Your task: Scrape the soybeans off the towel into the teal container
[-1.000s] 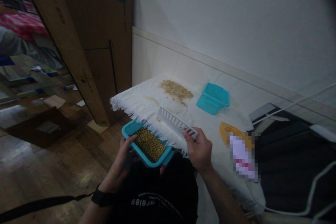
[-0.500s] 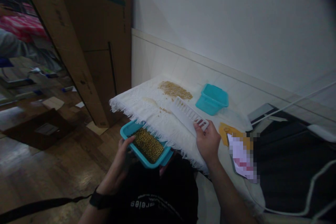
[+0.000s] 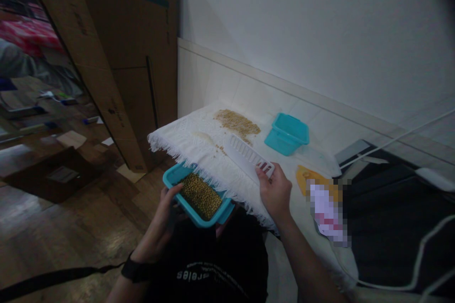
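My left hand is closed on the near left side of a teal plastic container, its thumb over the rim. Greenish-yellow beans fill much of that container, which sits low at the table edge, partly under the cloth fringe. In my right hand is a white slotted plastic strip, gripped at its near right end. The strip's far end lies over the white cloth, beside a few loose pale grains. Behind it spreads a pile of pale yellow beans.
A second teal container stands at the back right near the wall. Right of my hand lie a yellow item and a partly pixelated phone-like object. A tall cardboard box rises at the left. A white cable crosses the dark surface.
My right hand and the slotted strip have shifted a little left and toward me across the cloth. My left hand and the container of beans have stayed in place.
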{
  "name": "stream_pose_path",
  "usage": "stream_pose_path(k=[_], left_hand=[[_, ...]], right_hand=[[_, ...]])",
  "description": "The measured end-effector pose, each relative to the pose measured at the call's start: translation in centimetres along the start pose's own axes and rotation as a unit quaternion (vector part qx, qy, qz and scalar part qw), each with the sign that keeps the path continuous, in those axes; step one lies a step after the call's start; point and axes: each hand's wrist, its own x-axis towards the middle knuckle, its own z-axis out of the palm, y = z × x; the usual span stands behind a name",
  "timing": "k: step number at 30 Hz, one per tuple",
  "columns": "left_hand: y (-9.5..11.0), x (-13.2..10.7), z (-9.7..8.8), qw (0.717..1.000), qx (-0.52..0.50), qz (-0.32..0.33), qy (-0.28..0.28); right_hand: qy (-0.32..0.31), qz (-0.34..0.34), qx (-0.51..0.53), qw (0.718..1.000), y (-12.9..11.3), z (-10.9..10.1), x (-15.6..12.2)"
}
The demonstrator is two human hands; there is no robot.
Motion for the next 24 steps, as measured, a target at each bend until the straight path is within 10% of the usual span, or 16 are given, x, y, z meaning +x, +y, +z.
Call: stream_pose_path(k=[24], left_hand=[[0.8,-1.3,1.4,1.0,0.019,-0.011,0.015]], right_hand=[[-0.016,-0.006,0.037,0.999,-2.2,0.6,-1.6]])
